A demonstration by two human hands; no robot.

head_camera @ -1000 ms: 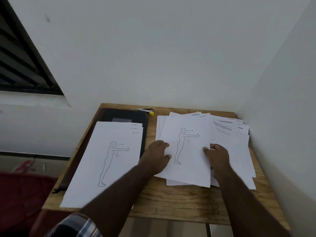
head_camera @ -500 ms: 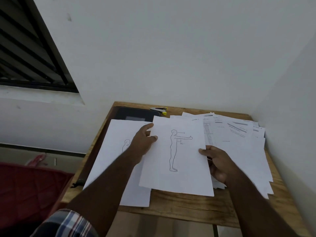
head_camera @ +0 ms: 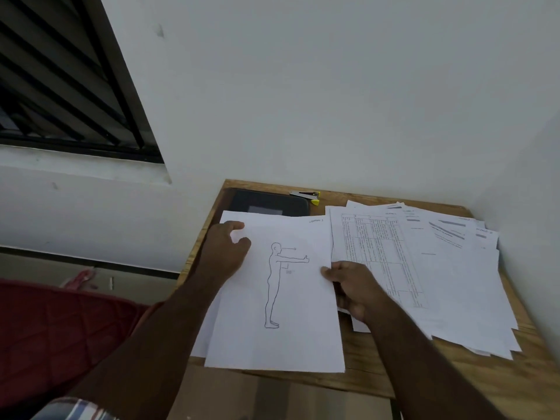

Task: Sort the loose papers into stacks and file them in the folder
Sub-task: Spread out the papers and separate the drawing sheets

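both hands pinch the figure sheet [head_camera: 281, 298], left hand [head_camera: 225, 253] on its far-left corner, right hand [head_camera: 353, 283] on its right edge; its long axis runs toward him, over the left stack [head_camera: 201, 341]

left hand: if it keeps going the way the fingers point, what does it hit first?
Probably the black folder. The left hand grips the figure sheet at its upper left, fingers pointing toward the table's far edge; beyond the folder is the wall. Height is unclear.

I'm seeing white sheets [head_camera: 281, 298] with a thin grey outline figure, a black folder [head_camera: 269, 204], a yellow-tipped stapler [head_camera: 306, 196], a brown wood-grain table [head_camera: 363, 380], and a plaid sleeve [head_camera: 72, 409].
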